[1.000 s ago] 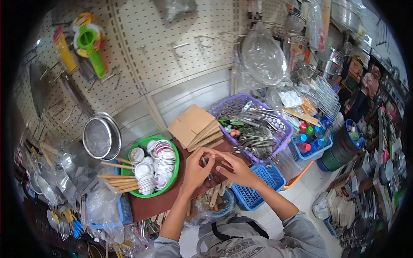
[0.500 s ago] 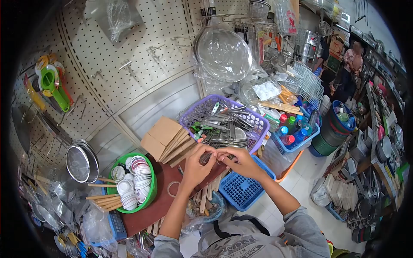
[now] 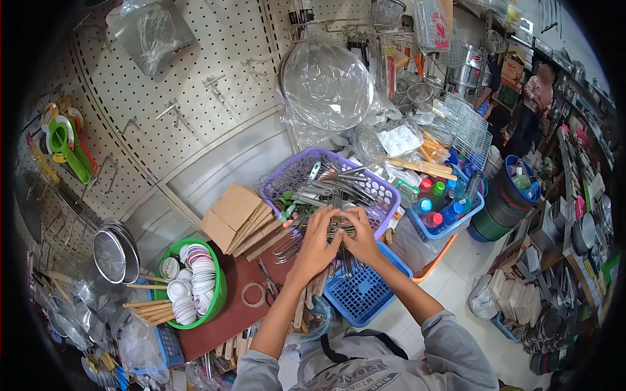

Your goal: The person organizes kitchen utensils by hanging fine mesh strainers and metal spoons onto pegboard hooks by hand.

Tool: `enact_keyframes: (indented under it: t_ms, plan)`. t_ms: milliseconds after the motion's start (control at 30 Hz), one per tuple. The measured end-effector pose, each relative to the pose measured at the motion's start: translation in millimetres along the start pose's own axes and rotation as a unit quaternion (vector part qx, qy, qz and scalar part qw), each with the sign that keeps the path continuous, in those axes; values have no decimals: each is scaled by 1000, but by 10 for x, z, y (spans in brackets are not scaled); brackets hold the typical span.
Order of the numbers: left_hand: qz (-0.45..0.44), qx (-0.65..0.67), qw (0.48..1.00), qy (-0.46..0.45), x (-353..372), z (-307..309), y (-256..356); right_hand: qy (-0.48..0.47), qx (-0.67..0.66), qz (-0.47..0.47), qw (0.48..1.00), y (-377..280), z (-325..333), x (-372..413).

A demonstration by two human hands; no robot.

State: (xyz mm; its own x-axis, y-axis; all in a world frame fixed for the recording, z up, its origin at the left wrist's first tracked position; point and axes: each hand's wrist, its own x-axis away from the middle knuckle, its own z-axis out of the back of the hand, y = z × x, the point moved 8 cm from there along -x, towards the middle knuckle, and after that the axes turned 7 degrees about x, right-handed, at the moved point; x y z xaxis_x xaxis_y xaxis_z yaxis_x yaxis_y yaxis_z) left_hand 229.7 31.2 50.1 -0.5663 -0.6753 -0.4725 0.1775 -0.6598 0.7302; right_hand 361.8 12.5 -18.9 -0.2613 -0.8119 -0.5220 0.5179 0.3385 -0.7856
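Observation:
My left hand (image 3: 315,246) and my right hand (image 3: 360,240) are close together over the near edge of the purple basket (image 3: 395,207). Their fingers curl around a bundle of shiny metal utensils (image 3: 339,223), whose exact kind I cannot make out. Thin metal ends stick out below my palms. Left of my left hand, metal loops (image 3: 284,251) extend over the red-brown tabletop. More metal utensils (image 3: 349,184) lie heaped in the basket. Scissors (image 3: 270,283) and a roll of tape (image 3: 253,294) rest beside my left forearm.
Folded cardboard (image 3: 236,220) stands left of the basket. A green tub (image 3: 222,287) holds white ladles or cups. An empty-looking blue basket (image 3: 355,296) sits below my right hand; another blue basket (image 3: 450,227) holds colourful bottles. A person (image 3: 538,94) stands far right.
My hands have gone from fingertips meeting above the basket to closing around the metal bundle. Scissors and metal loops now show on the left. The whole view has shifted slightly.

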Motion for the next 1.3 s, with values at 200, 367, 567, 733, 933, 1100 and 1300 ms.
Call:
enact_keyframes:
  t_ms: [200,367,567,733,933,1100,1300]
  plan:
    - [73,-3,996,-53,-52,-78,-313,-50,1,0,999,214,-70,-101]
    - [45,0,997,-60,35,-77,-382,-30,-34,64,997,305,-63,-137]
    - [58,-3,996,-64,92,-47,-406,-57,-81,36,994,456,-134,-151]
    - [101,15,992,-67,105,-46,-428,-75,-108,-12,991,458,-121,-166]
    - [130,25,990,-56,132,-84,-478,-33,-96,11,995,466,-63,-112]
    - [111,4,989,-97,142,-128,-474,11,-91,65,994,469,-12,-58]
    - [105,35,985,-131,138,-150,-482,59,-23,146,987,418,-29,65]
